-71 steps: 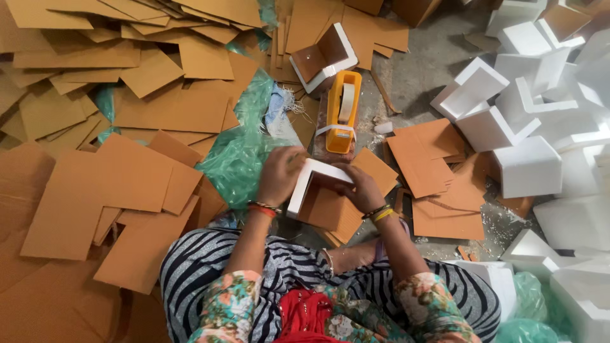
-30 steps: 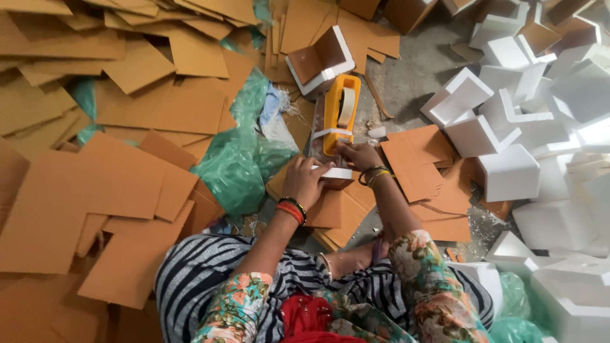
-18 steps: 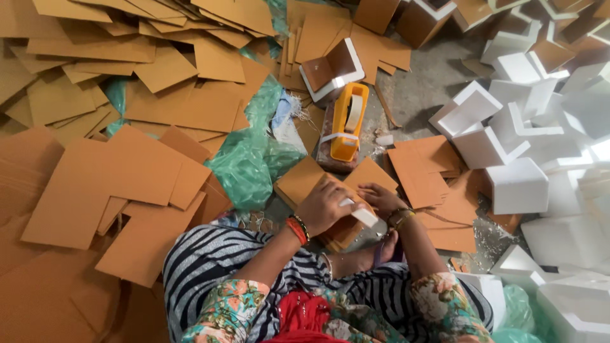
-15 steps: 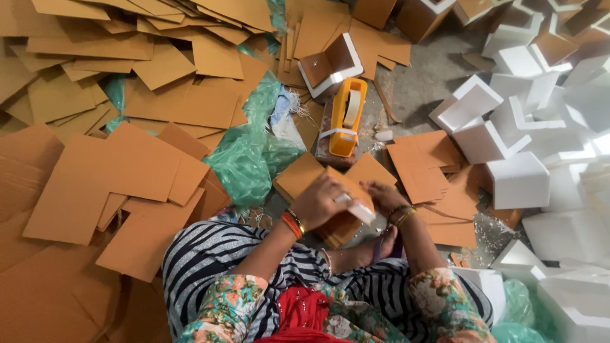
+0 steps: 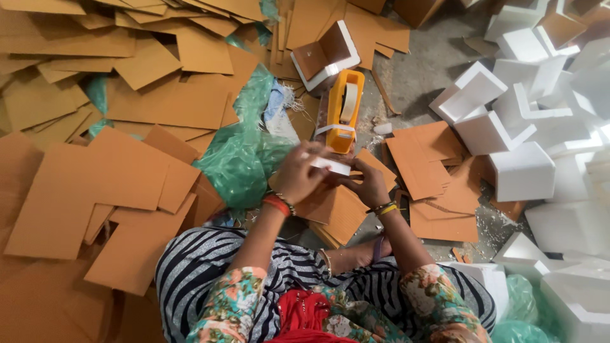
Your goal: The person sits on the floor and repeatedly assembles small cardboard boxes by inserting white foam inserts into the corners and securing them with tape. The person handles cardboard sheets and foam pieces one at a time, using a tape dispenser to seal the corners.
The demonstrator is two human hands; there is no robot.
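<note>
My left hand (image 5: 297,176) and my right hand (image 5: 368,184) are both closed on a small white foam piece (image 5: 330,166) faced with brown cardboard, held just above the floor. Its white edge shows between my fingers; the rest is hidden behind my hands. A yellow tape dispenser (image 5: 343,111) with a roll of pale tape stands right beyond it, almost touching. More brown cardboard sheets (image 5: 340,213) lie under my hands.
L-shaped cardboard sheets (image 5: 108,184) cover the floor at left and at the back. Crumpled green plastic (image 5: 244,152) lies left of my hands. White foam corner blocks (image 5: 524,168) are piled at the right. A cardboard-lined foam corner (image 5: 324,57) sits behind the dispenser.
My hands have moved away from my lap and up toward the tape dispenser, and the piece has turned so its white edge faces up.
</note>
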